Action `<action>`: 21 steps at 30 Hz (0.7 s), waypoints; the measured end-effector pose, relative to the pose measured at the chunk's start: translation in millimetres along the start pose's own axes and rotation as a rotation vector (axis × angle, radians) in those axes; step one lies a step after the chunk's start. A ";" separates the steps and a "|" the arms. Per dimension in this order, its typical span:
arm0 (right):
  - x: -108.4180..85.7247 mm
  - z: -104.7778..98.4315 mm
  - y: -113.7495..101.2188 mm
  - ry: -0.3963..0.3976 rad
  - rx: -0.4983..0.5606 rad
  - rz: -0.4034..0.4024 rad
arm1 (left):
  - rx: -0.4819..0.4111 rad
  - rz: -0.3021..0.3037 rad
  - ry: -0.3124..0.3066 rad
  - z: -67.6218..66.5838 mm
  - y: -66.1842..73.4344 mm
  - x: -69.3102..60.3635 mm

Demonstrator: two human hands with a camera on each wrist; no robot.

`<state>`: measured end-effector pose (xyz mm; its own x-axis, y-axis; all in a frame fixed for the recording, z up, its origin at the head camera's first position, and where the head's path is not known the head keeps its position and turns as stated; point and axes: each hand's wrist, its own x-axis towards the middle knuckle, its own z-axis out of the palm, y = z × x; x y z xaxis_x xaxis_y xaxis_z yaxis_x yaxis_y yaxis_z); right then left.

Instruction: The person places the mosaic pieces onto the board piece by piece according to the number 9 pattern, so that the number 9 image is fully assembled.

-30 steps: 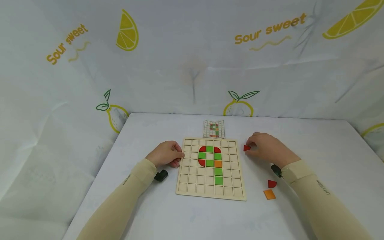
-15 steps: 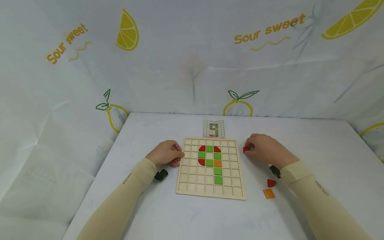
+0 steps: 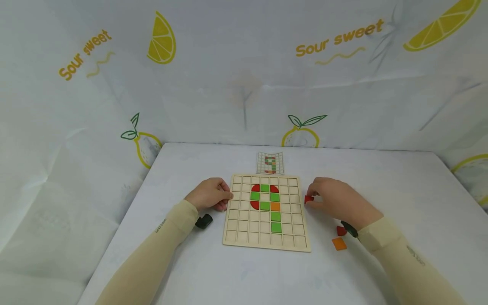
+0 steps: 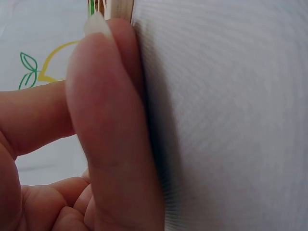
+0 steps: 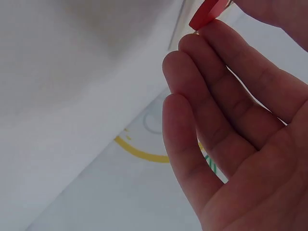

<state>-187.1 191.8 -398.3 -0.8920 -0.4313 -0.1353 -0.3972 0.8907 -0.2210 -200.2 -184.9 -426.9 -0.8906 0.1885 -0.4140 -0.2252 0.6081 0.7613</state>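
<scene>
A wooden grid board lies flat, with red, green and orange tiles set in its cells in the form of a 9. My left hand pinches the board's left edge between thumb and forefinger; in the left wrist view the thumb hides most of that contact. Just off the board's right edge, my right hand holds a red tile between thumb and forefinger. The right wrist view shows this red tile at the fingertips, the other fingers nearly straight.
Behind the board lies a small pattern card printed with a similar figure. A red rounded tile, partly covered by the wrist strap, and an orange square tile lie near my right wrist. A white lemon-print cloth hangs behind the table.
My right hand has moved slightly toward me and left with the red tile, nearer the board's edge. Its wrist now partly covers the loose red tile. The left hand stays at the board.
</scene>
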 end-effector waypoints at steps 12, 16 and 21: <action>-17.6 12.4 -41.1 0.008 -0.010 -0.105 | -0.011 -0.008 -0.007 0.0 -0.8 0.8; -22.5 16.5 -54.7 0.034 -0.032 -0.166 | -0.013 -0.010 -0.007 -0.3 0.4 0.0; -26.8 19.6 -68.4 0.079 -0.063 -0.266 | -0.015 -0.007 -0.010 -0.7 1.2 -1.5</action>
<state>-131.8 139.6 -398.5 -0.7676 -0.6409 -0.0046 -0.6301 0.7559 -0.1777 -199.4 -185.0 -425.0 -0.8850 0.1917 -0.4244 -0.2377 0.5976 0.7658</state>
